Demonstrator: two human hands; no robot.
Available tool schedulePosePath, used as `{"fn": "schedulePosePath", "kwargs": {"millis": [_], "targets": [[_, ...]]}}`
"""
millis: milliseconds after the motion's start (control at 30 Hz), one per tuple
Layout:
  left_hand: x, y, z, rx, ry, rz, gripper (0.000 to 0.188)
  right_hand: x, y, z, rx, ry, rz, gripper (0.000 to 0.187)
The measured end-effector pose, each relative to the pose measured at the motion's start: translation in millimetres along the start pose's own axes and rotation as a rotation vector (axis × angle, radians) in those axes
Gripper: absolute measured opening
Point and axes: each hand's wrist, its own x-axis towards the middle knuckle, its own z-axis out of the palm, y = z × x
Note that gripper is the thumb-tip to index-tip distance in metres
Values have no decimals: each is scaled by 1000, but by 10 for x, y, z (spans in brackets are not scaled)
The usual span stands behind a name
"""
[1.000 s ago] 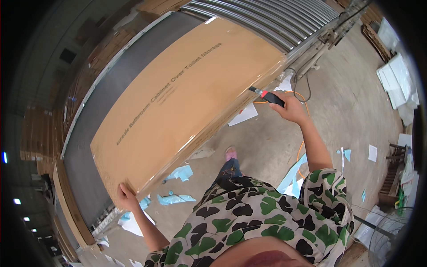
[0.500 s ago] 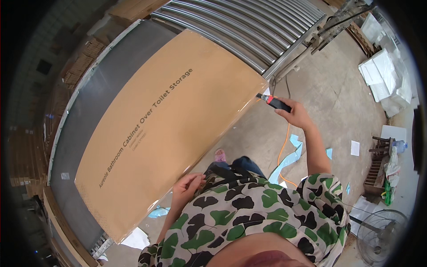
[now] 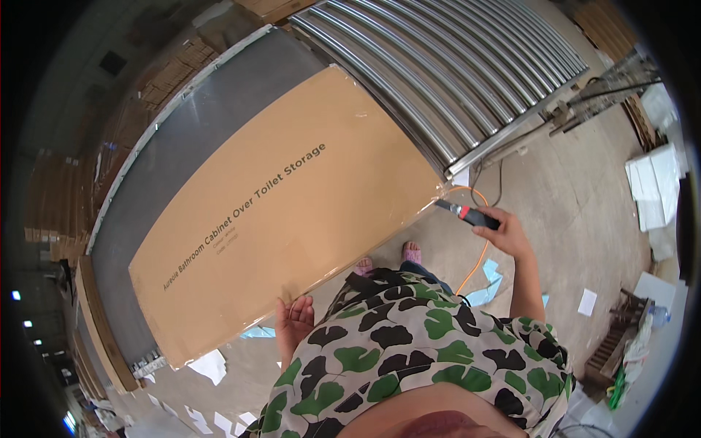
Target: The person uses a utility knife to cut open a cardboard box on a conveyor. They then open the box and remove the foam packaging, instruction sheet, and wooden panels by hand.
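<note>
A long flat cardboard carton (image 3: 255, 241) with clear shiny tape or film along its edges lies on a dark grey tabletop (image 3: 212, 109). In my right hand (image 3: 509, 235) is a black-and-red-handled utility knife (image 3: 476, 217). Its dark tip points at the carton's near right corner, close to the edge; whether it touches cannot be made out. My left hand (image 3: 295, 321) is at the carton's near edge, left of my body. Its fingers are loosely curled and apart, with nothing seen in them.
A steel roller conveyor (image 3: 438, 80) adjoins the table's right end. An orange cord (image 3: 480, 259) and blue strips (image 3: 485, 288) lie on the floor to the right. White paper scraps (image 3: 210, 366) lie at lower left. A wooden stool (image 3: 621, 339) stands at right.
My view has shifted. The knife has swung from the carton's near edge to beside its right corner. My left hand has moved left along the edge, and its fingers have spread.
</note>
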Motion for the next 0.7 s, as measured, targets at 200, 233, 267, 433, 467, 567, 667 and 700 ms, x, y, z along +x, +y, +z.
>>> {"fn": "schedulePosePath", "kwargs": {"millis": [200, 233, 267, 433, 467, 567, 667, 700], "targets": [[-10, -77, 65, -179, -87, 98, 35, -172, 392, -392, 47, -42, 63, 35], [-24, -107, 61, -202, -99, 130, 32, -170, 405, -464, 127, -110, 170, 32], [-22, -132, 66, -211, -62, 135, 32, -190, 439, -562, 162, -161, 234, 28], [31, -184, 66, -189, 24, 191, 29, 103, 428, -714, 311, -72, 156, 26], [44, -185, 68, -187, 35, 175, 28, 254, 401, -662, 279, 19, 112, 29], [-4, -179, 209, -183, 78, 167, 26, 893, 259, -467, 196, 101, 56, 32], [15, -221, 198, -175, 93, 201, 24, 1458, -372, -234, 199, 130, -154, 33], [70, -243, 174, -149, 54, 218, 22, 1624, -573, -232, 237, 18, -221, 43]]}}
